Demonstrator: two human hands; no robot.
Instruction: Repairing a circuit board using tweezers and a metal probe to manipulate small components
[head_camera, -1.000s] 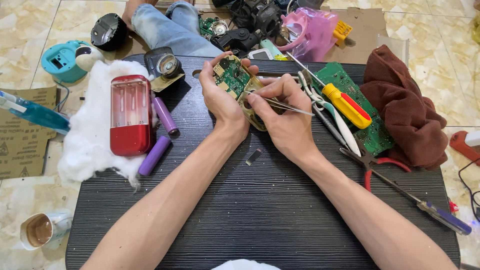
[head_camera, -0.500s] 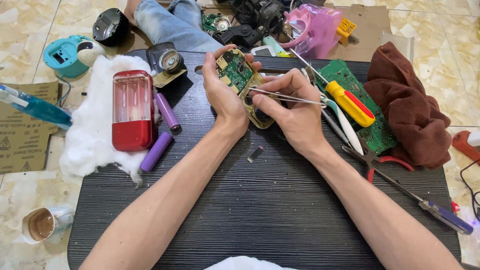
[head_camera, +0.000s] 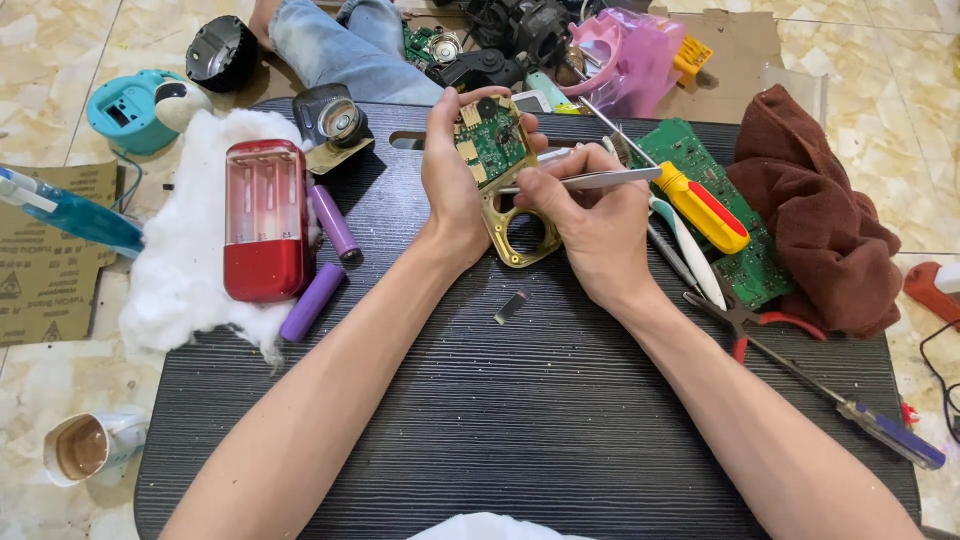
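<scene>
Over the middle of the dark ribbed table (head_camera: 520, 420), left hand (head_camera: 455, 185) closed round a small green circuit board (head_camera: 490, 145) seated in a gold-coloured frame (head_camera: 520, 235) — board raised off the surface, face tilted toward the camera, frame hanging below the palm. Right hand (head_camera: 590, 225) just beside it, fingers pinched shut on metal tweezers (head_camera: 590, 180), tips laid against the board's lower right edge. Both forearms stretched in from the bottom of the view.

Left of the hands: a red and clear plastic case (head_camera: 265, 220) lying on white cotton wadding (head_camera: 175, 270), two purple cylindrical cells (head_camera: 320, 260) against its right side, one angled above the other. Small dark chip-like piece (head_camera: 511, 307) alone on the table, near the right wrist.

Right of the hands: yellow-and-red-handled screwdriver (head_camera: 700, 205) lying across a larger green circuit board (head_camera: 720, 210), red-handled pliers (head_camera: 760, 325) below, blue-handled screwdriver (head_camera: 890, 435) near the table's right edge — brown cloth (head_camera: 820, 230) bunched beyond the board.

Far side: someone's jeans-clad leg (head_camera: 340, 45), pink plastic housing (head_camera: 630, 55), teal round device (head_camera: 135, 105) on the tiled floor.
</scene>
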